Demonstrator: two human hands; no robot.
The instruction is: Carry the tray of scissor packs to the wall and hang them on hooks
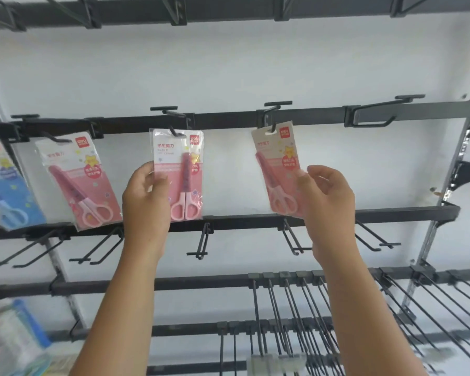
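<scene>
Both arms reach up to a white wall with black hook rails. My left hand (pixel 144 196) pinches the left edge of a pink scissor pack (pixel 182 169) whose top hole sits on a black hook (pixel 174 130). My right hand (pixel 326 196) grips the right edge of a second pink scissor pack (pixel 276 169), tilted, its top slot at a hook (pixel 272 128). Another pink pack (pixel 79 180) hangs tilted further left, and a blue scissor pack (pixel 3 185) hangs at the far left edge. The tray is not in view.
Bare black hooks (pixel 375 115) stick out on the same rail to the right. More bare hooks (pixel 201 240) line the rail below, and many long pegs (pixel 310 316) hang lower right. Blurred blue packaged goods (pixel 14 337) sit at the lower left.
</scene>
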